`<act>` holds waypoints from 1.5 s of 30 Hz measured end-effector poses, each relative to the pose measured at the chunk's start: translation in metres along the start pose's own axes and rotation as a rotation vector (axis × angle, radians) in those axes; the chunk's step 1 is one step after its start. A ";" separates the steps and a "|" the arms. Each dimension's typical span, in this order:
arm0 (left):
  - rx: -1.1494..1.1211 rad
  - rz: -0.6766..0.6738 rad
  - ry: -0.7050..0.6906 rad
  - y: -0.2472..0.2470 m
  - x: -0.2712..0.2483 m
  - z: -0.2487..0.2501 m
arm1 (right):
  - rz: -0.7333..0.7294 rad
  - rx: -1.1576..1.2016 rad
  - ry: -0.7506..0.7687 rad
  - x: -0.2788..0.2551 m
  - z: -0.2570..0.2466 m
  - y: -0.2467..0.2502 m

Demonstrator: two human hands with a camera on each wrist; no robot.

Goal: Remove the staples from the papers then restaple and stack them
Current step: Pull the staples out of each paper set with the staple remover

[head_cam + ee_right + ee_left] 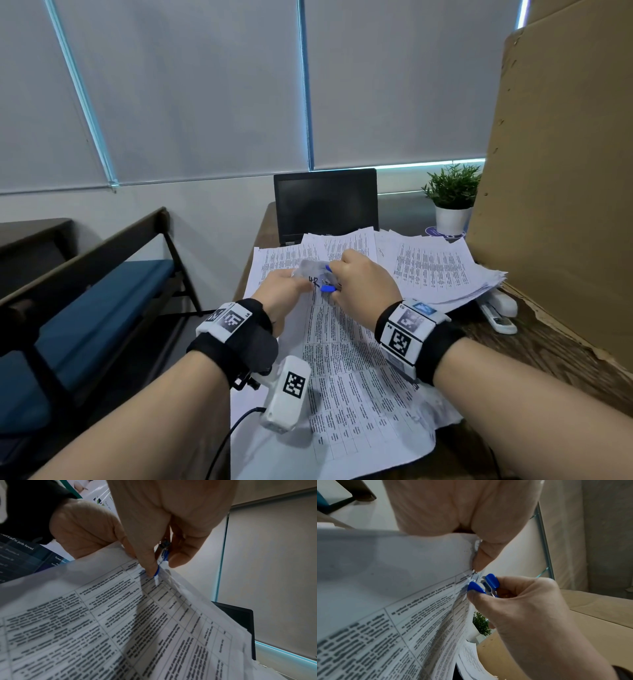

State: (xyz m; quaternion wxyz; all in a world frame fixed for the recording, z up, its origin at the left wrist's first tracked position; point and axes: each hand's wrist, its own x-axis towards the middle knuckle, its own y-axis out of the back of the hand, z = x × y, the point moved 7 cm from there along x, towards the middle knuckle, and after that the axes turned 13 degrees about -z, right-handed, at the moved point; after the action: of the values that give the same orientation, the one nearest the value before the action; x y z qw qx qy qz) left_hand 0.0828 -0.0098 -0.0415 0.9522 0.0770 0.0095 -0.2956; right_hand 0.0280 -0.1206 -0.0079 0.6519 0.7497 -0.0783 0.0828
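Both hands meet at the raised corner of the papers (346, 359) above the tabletop (548, 353): the left hand (281, 291) pinches that corner, the right hand (363, 281) squeezes the blue staple remover (483, 584) on it.

Dark laptop (325, 202), potted plant (452, 197)

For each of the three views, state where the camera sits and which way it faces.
Head: on the head, facing forward and down; both forearms, left hand, right hand.
Left wrist: along the left hand toward the paper corner; right hand pinches the blue staple remover.
Right wrist: along the right hand's fingers; left hand behind.
All three share the remover at the printed papers.
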 end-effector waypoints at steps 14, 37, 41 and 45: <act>0.073 -0.039 -0.043 -0.003 -0.001 0.005 | -0.007 -0.034 -0.001 0.000 -0.002 -0.002; 0.198 0.060 -0.073 0.000 0.016 -0.001 | 0.084 0.494 -0.161 0.003 0.021 -0.017; 0.133 0.077 -0.067 0.008 0.016 -0.005 | 0.096 1.017 -0.323 0.008 0.043 -0.034; 0.125 0.065 -0.040 0.012 0.013 -0.014 | 0.040 1.141 -0.373 0.009 0.064 -0.039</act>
State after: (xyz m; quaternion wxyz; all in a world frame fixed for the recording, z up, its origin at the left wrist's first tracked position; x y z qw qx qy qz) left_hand 0.1010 -0.0054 -0.0540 0.9546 0.1307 -0.0304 -0.2658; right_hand 0.0467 -0.1783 -0.0523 0.1200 0.9816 -0.1484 -0.0089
